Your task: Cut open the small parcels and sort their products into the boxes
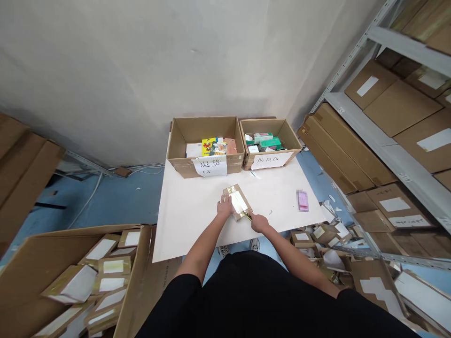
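Observation:
A small brown cardboard parcel (235,196) with a white label and shiny tape lies on the white table (190,211). My left hand (225,206) rests on its near-left edge, fingers curled against it, holding it down. My right hand (259,222) is closed on a thin yellow-handled knife (246,216) whose tip touches the parcel's near corner.
Two open cartons with paper labels stand at the table's back: the left carton (206,162) holds books, the right carton (269,162) holds green boxes. A blurred pink item (302,200) lies at right. A large box of parcels (70,281) sits at lower left. Shelving with cartons (387,141) lines the right.

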A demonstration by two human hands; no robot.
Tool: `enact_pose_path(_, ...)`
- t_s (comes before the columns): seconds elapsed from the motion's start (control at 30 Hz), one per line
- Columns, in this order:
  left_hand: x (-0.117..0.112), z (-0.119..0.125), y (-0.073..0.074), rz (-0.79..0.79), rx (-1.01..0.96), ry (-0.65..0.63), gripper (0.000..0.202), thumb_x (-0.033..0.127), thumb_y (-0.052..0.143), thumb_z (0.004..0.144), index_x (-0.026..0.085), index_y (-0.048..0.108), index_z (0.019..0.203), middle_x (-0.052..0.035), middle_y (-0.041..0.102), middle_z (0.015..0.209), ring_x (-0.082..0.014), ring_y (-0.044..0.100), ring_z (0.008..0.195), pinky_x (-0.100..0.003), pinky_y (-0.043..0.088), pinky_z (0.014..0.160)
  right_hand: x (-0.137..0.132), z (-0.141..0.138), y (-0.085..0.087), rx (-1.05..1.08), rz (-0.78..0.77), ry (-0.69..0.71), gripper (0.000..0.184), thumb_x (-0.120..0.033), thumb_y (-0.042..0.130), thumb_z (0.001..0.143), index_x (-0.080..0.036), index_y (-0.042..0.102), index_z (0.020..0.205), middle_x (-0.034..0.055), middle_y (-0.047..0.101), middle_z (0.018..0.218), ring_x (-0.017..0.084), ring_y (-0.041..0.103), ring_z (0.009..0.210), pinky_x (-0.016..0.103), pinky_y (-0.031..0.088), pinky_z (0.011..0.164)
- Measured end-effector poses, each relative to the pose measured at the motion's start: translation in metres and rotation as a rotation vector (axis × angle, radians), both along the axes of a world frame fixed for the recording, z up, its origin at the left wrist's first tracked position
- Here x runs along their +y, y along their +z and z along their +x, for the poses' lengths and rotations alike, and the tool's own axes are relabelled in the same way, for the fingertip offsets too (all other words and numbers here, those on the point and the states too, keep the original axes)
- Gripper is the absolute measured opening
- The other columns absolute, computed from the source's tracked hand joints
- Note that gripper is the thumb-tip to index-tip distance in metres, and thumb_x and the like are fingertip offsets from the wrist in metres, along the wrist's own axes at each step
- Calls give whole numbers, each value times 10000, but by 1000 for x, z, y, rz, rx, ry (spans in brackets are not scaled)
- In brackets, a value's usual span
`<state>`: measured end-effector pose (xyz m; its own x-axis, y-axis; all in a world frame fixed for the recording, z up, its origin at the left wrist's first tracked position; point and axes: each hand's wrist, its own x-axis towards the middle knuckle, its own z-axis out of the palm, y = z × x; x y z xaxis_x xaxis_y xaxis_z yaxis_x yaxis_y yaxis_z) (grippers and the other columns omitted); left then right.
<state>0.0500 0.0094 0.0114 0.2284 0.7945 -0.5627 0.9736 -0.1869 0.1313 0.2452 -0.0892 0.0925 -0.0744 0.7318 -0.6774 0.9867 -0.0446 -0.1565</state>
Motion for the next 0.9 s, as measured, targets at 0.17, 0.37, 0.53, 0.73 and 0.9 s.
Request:
enact_pose_path(0.17, -42, 43, -7, 130, 46, 127, 991, 653, 555, 921, 115, 221, 1683, -210, 218, 1742, -395, 101, 1626, -542, 267, 1256, -2, 45, -4, 77, 110, -161, 537, -176, 531, 985, -247, 459, 1512, 146, 757, 1145, 280, 742, 1013, 307, 509, 785)
enact_pose_path(0.37, -57, 92, 2, 146, 73, 180, 882, 557, 498, 964, 163, 200, 1695, -253, 475, 1591, -454, 362, 1507, -631, 346, 1174, -4, 104, -21, 586, 211, -777, 460, -262, 459, 1042, -278, 398, 1497, -4, 712, 912, 124, 645, 545, 246, 545, 618)
enact_pose_path(0.53, -39, 82, 4, 78, -19, -6, 753, 548, 454, 1000, 308, 251, 1685, -93, 224, 1762, -355, 156, 1620, -545, 287, 1249, 1, 117, -40, 758, 75, -1103, 508, -185, 632, 928, -256, 438, 1392, -7, 675, 940, 113, 662, 534, 209, 533, 502)
enact_pose_path(0.73, -37, 77, -5, -6, 14, -72, 757, 573, 384, 1034, 342, 120, 1704, -23, -21, 1789, -315, 1, 1646, -535, 168, 1299, 5, 120, -41, 607, 36, -811, 478, -311, 505, 1061, -292, 396, 1526, -27, 671, 829, 103, 631, 487, 215, 547, 553)
enact_pose_path(0.9, -37, 79, -6, 7, 14, -68, 747, 571, 375, 1037, 347, 122, 1703, -23, -29, 1790, -316, 2, 1646, -535, 162, 1302, 6, 109, -35, 286, 113, -522, 471, -304, 394, 1109, -308, 386, 1581, 59, 753, 1060, 163, 735, 759, 244, 525, 751)
